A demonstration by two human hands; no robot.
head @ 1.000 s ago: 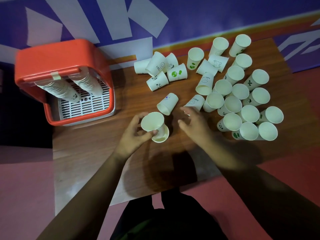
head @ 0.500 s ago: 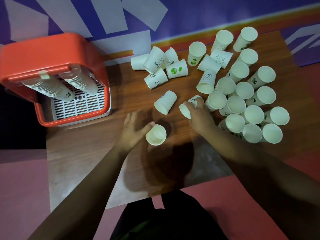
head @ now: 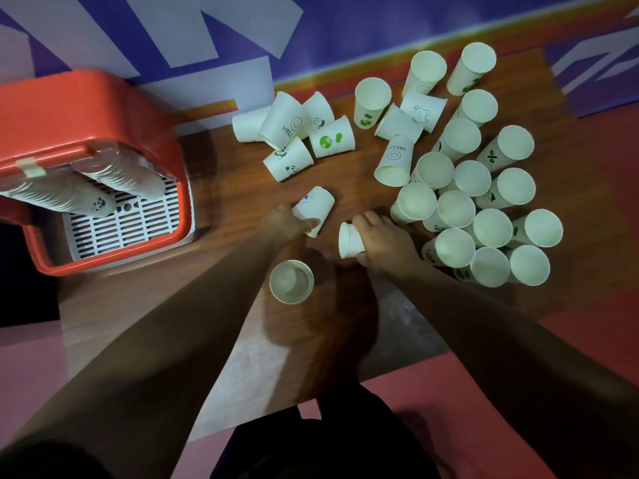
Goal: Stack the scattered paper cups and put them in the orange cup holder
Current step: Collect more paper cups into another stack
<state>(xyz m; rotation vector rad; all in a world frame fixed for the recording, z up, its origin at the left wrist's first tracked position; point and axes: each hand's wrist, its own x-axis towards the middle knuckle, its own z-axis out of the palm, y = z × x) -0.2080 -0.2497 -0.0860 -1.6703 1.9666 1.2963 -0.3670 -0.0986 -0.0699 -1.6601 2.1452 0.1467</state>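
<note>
Many white paper cups lie scattered on the wooden table. My left hand grips a cup lying on its side, the one with a small purple print. My right hand is closed on another tipped cup, its mouth facing left. An upright short stack of cups stands alone just in front of both hands. The orange cup holder sits at the far left with two long cup stacks hanging in it.
A dense cluster of upright cups fills the table's right side. A smaller pile of tipped cups lies at the back centre against the blue and white wall. The table's front edge runs close to my body.
My left hand let go of the upright stack and reached forward to the purple-print cup. My right hand closed on the tipped cup and drew it back toward me.
</note>
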